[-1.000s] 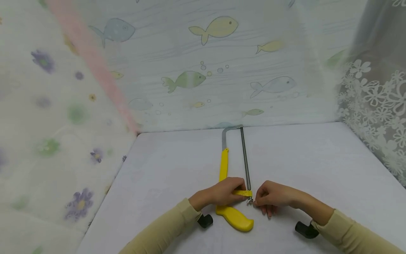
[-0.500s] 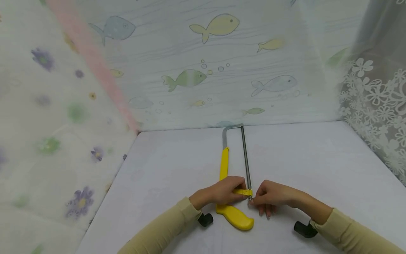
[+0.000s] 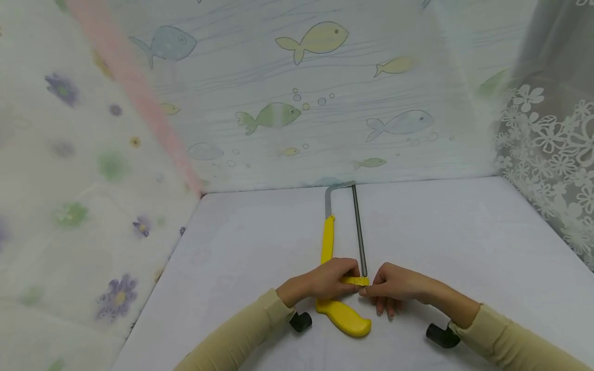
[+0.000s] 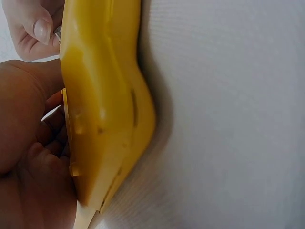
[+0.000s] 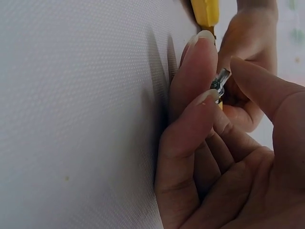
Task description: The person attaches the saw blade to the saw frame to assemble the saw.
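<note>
A hacksaw [image 3: 347,320] with a yellow handle lies on the white table, its grey frame end pointing away. My left hand [image 3: 330,278] grips the yellow part of the frame near the front end of the blade [image 3: 359,232]. At that near end, my right hand [image 3: 402,283] has thumb and fingers around a small metal wing nut [image 5: 220,82]. The head view hides this nut behind the right fingertips. In the left wrist view the yellow handle [image 4: 102,95] fills the middle, with the left palm beside it.
The white tabletop [image 3: 464,232] spreads out on both sides of the saw. A fish-print curtain [image 3: 325,129] hangs behind it. Black wrist-camera mounts [image 3: 300,322] sit by both wrists.
My right hand has shifted slightly left, and its fingertips have moved over the wing nut, covering it. The left hand and the hacksaw stay in place.
</note>
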Available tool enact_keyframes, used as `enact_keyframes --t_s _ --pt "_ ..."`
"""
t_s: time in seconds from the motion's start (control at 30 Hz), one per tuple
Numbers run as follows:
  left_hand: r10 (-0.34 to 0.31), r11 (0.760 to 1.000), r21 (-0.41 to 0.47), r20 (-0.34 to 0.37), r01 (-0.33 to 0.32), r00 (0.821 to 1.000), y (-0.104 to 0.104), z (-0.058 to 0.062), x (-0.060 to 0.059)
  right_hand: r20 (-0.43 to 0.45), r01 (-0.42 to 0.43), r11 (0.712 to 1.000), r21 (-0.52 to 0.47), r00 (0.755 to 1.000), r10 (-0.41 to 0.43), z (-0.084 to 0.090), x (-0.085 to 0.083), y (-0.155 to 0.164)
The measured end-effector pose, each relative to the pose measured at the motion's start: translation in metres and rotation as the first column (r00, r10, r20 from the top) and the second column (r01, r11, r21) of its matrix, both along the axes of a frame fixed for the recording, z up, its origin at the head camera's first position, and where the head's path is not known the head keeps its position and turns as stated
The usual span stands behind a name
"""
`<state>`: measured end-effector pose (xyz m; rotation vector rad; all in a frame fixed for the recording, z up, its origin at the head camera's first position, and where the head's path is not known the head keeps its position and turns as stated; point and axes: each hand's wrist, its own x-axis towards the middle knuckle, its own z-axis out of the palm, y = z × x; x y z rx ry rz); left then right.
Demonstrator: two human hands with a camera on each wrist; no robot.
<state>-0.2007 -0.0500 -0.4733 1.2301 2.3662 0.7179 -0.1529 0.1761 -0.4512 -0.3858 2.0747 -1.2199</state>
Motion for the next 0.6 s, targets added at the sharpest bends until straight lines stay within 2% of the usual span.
enact_keyframes --t_s 0.6 --pt "-0.008 1.000 0.011 0.000 0.008 1.000 -0.0007 -0.0013 -0.0006 0.010 -0.015 1.000 -0.018 1.000 0.016 -0.0001 -0.0006 0.0004"
